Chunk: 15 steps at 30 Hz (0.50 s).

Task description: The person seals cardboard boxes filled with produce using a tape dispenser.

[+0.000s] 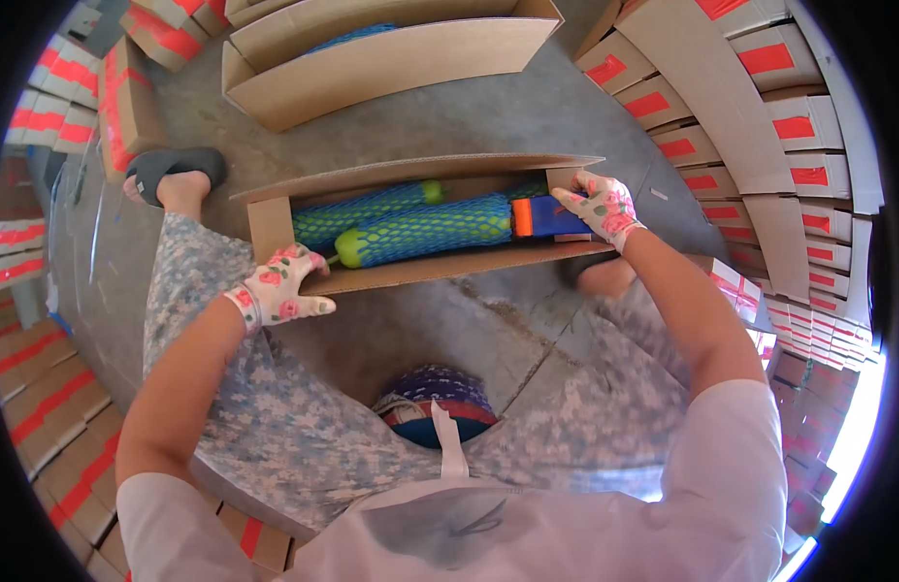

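Observation:
Before me on the floor lies a long, open cardboard box point(440, 272). Inside are two long green vegetables, possibly gourds, in blue-green foam netting: a near one point(430, 231) and a far one point(367, 210). At the box's right end sits a blue object with an orange band point(546, 217). My left hand point(279, 284), in a floral glove, grips the near left corner, fingers over the wall and thumb outside. Gloved alike, my right hand point(603, 207) holds the right end flap point(569, 181), beside the blue object.
Another open carton point(396, 63) with blue netting inside stands ahead. Taped boxes point(47, 388) are stacked at the left, and a wall of boxes point(794, 126) curves along the right. My sandalled foot point(182, 179) is left of the box. A patterned round seat point(435, 398) shows between my legs.

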Tool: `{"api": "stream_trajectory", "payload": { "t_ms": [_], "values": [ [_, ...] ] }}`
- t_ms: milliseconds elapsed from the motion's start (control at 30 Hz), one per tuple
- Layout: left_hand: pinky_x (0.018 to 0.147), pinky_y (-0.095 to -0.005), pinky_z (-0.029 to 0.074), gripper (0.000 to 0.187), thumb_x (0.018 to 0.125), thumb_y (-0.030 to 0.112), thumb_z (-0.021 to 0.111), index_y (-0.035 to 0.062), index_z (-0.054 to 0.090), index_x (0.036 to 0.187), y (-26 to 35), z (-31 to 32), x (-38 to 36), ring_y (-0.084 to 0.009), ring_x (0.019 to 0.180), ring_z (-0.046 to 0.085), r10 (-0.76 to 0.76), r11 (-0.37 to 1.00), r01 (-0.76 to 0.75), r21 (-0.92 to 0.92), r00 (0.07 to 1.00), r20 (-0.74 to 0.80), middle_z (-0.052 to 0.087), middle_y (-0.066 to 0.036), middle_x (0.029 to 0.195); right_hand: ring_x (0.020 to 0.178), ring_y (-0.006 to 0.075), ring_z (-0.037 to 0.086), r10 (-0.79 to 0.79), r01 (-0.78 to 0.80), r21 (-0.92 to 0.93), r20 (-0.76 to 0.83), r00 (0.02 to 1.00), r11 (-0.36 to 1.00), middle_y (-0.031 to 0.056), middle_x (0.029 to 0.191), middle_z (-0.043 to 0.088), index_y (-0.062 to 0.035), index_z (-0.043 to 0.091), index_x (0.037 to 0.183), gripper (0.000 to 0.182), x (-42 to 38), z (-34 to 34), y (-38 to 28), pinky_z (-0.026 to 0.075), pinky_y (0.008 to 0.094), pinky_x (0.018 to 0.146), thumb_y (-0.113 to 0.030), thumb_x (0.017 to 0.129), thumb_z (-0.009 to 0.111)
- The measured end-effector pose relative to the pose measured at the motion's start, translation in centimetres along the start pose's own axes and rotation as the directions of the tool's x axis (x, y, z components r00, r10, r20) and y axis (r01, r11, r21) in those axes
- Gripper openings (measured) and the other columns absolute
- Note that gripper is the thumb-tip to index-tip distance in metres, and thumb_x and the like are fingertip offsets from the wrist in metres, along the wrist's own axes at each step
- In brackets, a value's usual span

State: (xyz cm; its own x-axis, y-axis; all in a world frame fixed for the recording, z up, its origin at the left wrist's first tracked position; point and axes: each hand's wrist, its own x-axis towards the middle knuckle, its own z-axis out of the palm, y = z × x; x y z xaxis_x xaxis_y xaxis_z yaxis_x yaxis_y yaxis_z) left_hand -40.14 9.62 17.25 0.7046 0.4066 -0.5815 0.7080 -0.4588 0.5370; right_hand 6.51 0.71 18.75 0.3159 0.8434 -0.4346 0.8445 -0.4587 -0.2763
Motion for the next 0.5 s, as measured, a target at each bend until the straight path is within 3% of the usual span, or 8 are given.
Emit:
{"api": "stream_trajectory", "payload": {
  "t_ms": [67,133,167,200,233,333,400,500],
  "values": [
    [0.093,-0.0386,0.045,0.05,0.086,0.05,0.066,0.0063,0.063,0.111,-0.8,-0.3,1.1,-0.0305,0.107,0.058,0.067,0.998,-0.067,-0.001,0.997,-0.046,0.062,-0.014,0.107,0.074,0.0246,0.067,-0.062,0.062,0.002,-0.023,0.998,0.998,0.0118,0.078,0.069,-0.007,0.068,0.089,0.039,1.1,0.8,1.4,0.051,0.0349,0.07,-0.045,0.084,0.069],
    [0.087,-0.0363,0.049,0.047,0.087,0.049,0.066,0.0061,0.068,0.107,-1.0,-2.1,2.3,-0.028,0.098,0.065,-0.161,0.963,0.175,-0.205,0.983,0.085,0.068,-0.013,0.099,0.072,0.0221,0.067,-0.119,0.119,0.008,-0.032,0.992,0.993,0.0109,0.078,0.069,-0.0064,0.067,0.089,0.036,1.4,0.3,1.7,0.052,0.0337,0.068,-0.042,0.086,0.069],
    [0.08,-0.0352,0.05,0.048,0.088,0.05,0.066,0.0042,0.07,0.101,-2.2,-2.2,3.1,-0.0248,0.087,0.067,-0.168,0.947,0.18,-0.265,0.984,0.065,0.071,-0.013,0.089,0.069,0.0188,0.067,-0.055,0.054,0.3,-0.005,0.998,0.952,0.0095,0.077,0.069,-0.0057,0.066,0.088,0.034,1.6,-0.9,2.1,0.052,0.032,0.065,-0.039,0.087,0.069],
    [0.079,-0.0346,0.049,0.053,0.089,0.055,0.061,0.0042,0.069,0.102,-2.4,-3.3,4.0,-0.0218,0.088,0.067,-0.192,0.928,0.244,-0.28,0.961,0.199,0.07,-0.013,0.091,0.067,0.0154,0.066,0.003,-0.025,0.563,0.039,0.999,0.826,0.0081,0.077,0.069,-0.0049,0.065,0.086,0.031,1.6,-2.3,2.1,0.053,0.0302,0.063,-0.036,0.089,0.069],
    [0.079,-0.0348,0.049,0.055,0.089,0.057,0.059,0.0045,0.069,0.102,-2.7,-3.5,5.0,-0.0223,0.089,0.067,-0.221,0.934,0.271,-0.231,0.95,0.222,0.07,-0.013,0.092,0.066,0.0133,0.065,0.03,-0.047,0.614,0.038,0.999,0.788,0.0074,0.077,0.069,-0.0042,0.064,0.086,0.031,2.2,-3.7,3.1,0.053,0.029,0.061,-0.034,0.089,0.069],
    [0.079,-0.0355,0.049,0.059,0.089,0.062,0.055,0.0051,0.069,0.099,-4.4,-1.4,6.0,-0.0251,0.09,0.066,-0.216,0.959,0.243,-0.144,0.96,0.181,0.07,-0.013,0.092,0.067,0.0109,0.064,0.05,-0.089,0.602,0.082,0.995,0.793,0.0062,0.077,0.068,-0.0025,0.063,0.085,0.031,1.7,-7.7,2.0,0.052,0.0275,0.06,-0.033,0.089,0.07],
    [0.081,-0.036,0.048,0.056,0.088,0.06,0.057,0.0055,0.068,0.097,-3.0,-1.9,6.0,-0.0266,0.091,0.066,-0.248,0.953,0.27,-0.138,0.956,0.157,0.069,-0.013,0.09,0.071,0.0102,0.064,-0.049,-0.078,0.592,0.196,0.979,0.802,0.0057,0.077,0.068,-0.0025,0.062,0.086,0.03,0.6,-7.7,1.6,0.051,0.0268,0.063,-0.032,0.089,0.069],
    [0.083,-0.0358,0.048,0.05,0.088,0.054,0.062,0.0073,0.066,0.103,-2.4,-1.8,6.6,-0.026,0.097,0.065,-0.35,0.919,0.371,-0.134,0.923,0.158,0.069,-0.013,0.096,0.075,0.0111,0.065,-0.218,-0.119,0.756,0.331,0.918,0.644,0.0069,0.082,0.069,-0.0017,0.064,0.091,0.031,-2.3,-3.6,2.2,0.051,0.0267,0.068,-0.032,0.089,0.07]
  ]
}}
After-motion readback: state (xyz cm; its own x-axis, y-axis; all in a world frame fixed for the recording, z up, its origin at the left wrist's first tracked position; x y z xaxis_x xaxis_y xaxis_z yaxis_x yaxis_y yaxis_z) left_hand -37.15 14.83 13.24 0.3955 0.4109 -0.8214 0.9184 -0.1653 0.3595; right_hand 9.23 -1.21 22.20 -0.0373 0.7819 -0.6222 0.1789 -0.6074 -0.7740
